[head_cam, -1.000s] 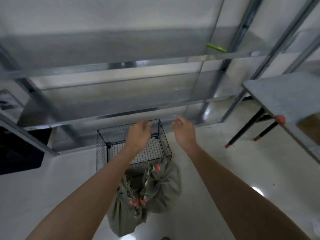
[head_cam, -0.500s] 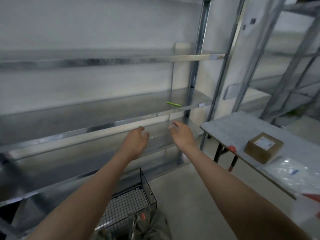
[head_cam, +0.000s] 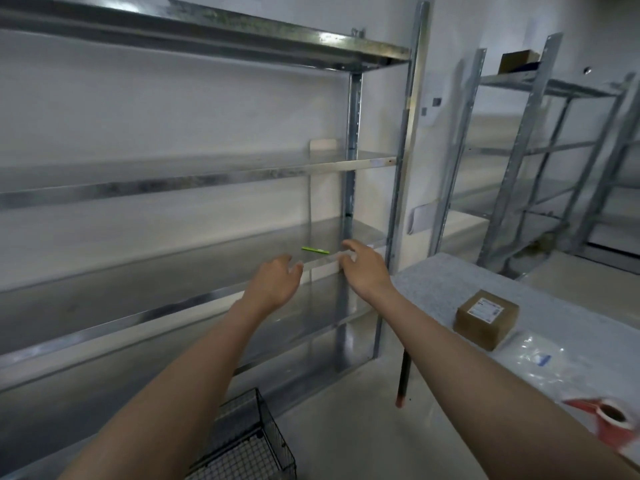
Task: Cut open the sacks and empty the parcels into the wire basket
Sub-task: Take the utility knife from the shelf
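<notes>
The shelf (head_cam: pixel 173 271) lies open around the thin green object (head_cam: pixel 315 250); an upright post (head_cam: pixel 352 150) stands just right.

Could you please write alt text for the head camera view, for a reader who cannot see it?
The left hand and right hand reach, open and empty, toward a thin green item on a metal shelf. A wire basket stands on the floor below; a table to the right holds a cardboard box.

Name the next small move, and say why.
Probably the right hand should reach forward and pinch the slim green stick-like object on the grey metal shelf: the object lies just past that hand, which is empty, like the left hand.
</notes>
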